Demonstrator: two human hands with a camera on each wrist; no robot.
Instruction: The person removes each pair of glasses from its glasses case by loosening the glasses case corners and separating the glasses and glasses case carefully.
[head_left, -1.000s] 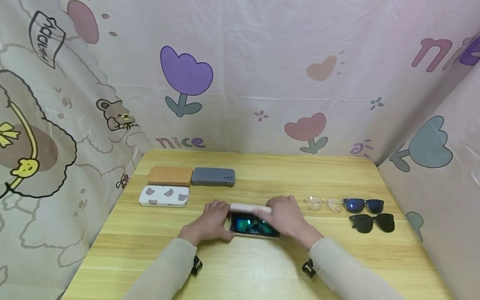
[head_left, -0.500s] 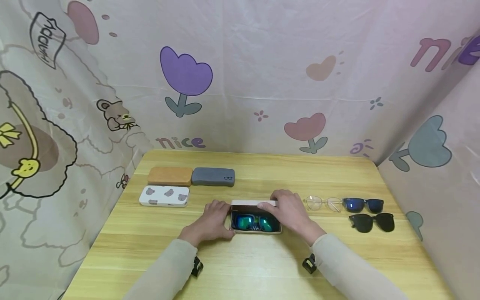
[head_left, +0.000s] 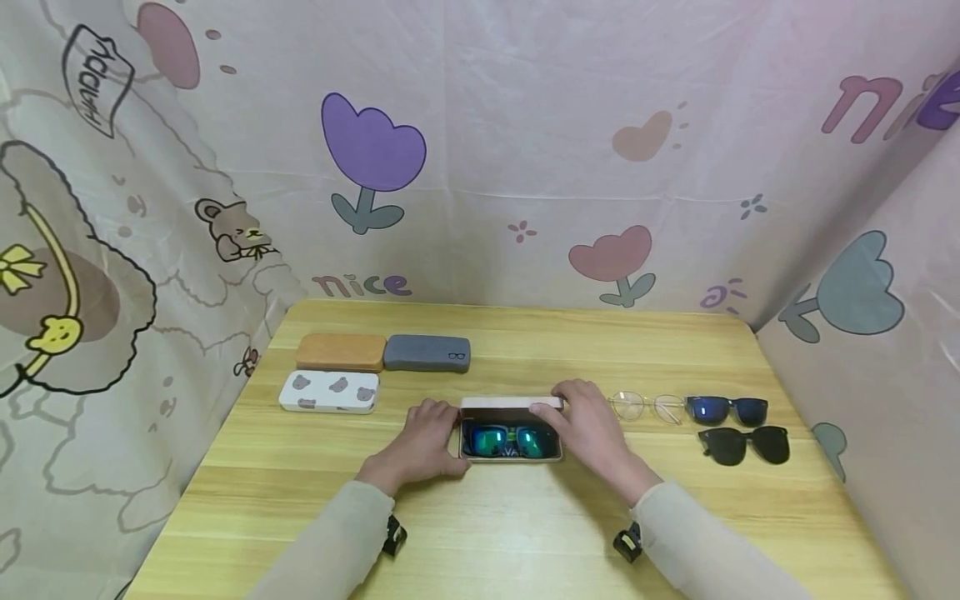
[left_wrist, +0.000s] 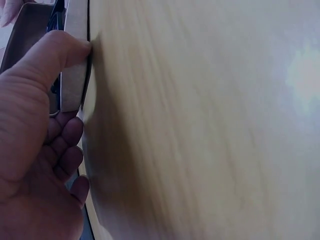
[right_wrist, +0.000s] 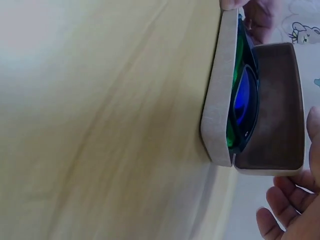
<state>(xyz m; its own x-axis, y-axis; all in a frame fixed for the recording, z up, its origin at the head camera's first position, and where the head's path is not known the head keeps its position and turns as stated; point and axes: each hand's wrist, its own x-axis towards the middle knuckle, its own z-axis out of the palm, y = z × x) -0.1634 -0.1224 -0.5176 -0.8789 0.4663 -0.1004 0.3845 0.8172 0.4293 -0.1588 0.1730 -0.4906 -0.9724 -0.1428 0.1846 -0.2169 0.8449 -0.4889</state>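
Observation:
In the head view a pale beige glasses case (right_wrist: pixel 217 105) stands with its lid (right_wrist: pixel 275 110) raised, on the table in front of me. Sunglasses (head_left: pixel 491 442) with blue-green mirrored lenses and a dark frame lie inside it. My left hand (head_left: pixel 420 442) grips the case's left end, its thumb (left_wrist: pixel 70 47) at the front wall and fingers round the end. At the lid's right corner my right hand (head_left: pixel 594 429) holds the lid, thumb at its front edge and the other fingers behind it. The lid's dark brown lining shows in the right wrist view.
Back left, an orange-brown case (head_left: pixel 341 352) and a grey case (head_left: pixel 427 354) lie end to end. A white case with bear prints (head_left: pixel 330 392) is in front. To the right lie thin-framed clear glasses (head_left: pixel 630 406), blue-lensed sunglasses (head_left: pixel 708 410) and black sunglasses (head_left: pixel 727 447).
The lid has swung up and back with my right hand, which has moved slightly rightward, so the mirrored sunglasses show more fully. My left hand has stayed at the case's left end.

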